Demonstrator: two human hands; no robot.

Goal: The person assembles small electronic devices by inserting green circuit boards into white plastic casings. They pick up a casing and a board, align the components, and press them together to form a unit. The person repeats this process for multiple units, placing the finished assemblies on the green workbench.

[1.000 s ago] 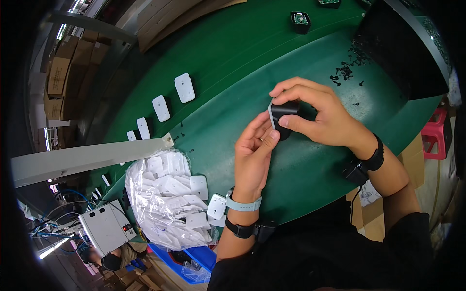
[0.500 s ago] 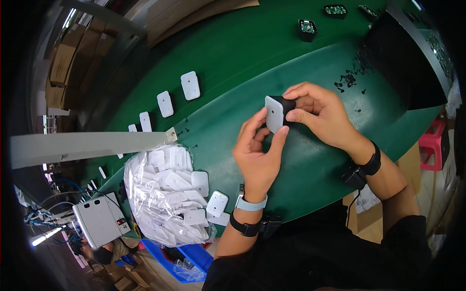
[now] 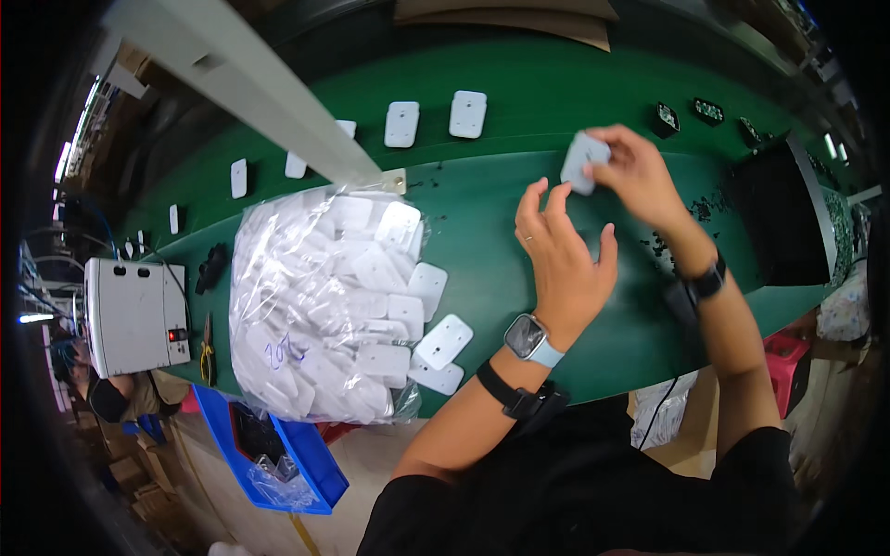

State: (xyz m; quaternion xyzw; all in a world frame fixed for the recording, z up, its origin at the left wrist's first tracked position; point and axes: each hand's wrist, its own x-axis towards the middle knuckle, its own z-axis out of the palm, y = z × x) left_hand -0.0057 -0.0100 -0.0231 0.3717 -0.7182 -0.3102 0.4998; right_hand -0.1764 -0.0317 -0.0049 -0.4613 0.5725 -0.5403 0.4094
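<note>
My right hand [image 3: 633, 174] grips a small box-shaped housing with a white cover [image 3: 581, 159], held over the far part of the green work surface. The cover's pale face shows, and the black body is mostly hidden. Slightly nearer and to the left, my left hand [image 3: 567, 258] is empty, its fingers spread and apart from the housing. Left of it, a clear plastic bag [image 3: 297, 306] bulges with white covers. Several loose white covers [image 3: 443, 341] lie by its right side. Small black screws [image 3: 660, 248] are scattered near my right wrist.
Along the green belt [image 3: 528, 120] at the back stand several white-covered housings [image 3: 468, 114] and black housings with circuit boards [image 3: 666, 119]. A pale metal post [image 3: 250, 88] slants over the bag. Black bin [image 3: 783, 218] at right; white control box [image 3: 139, 315], yellow-handled pliers [image 3: 209, 352] and blue bin [image 3: 315, 463] at left.
My left hand has let go of the housing and opened. My right hand has carried the housing away toward the belt. The whole view has swung left.
</note>
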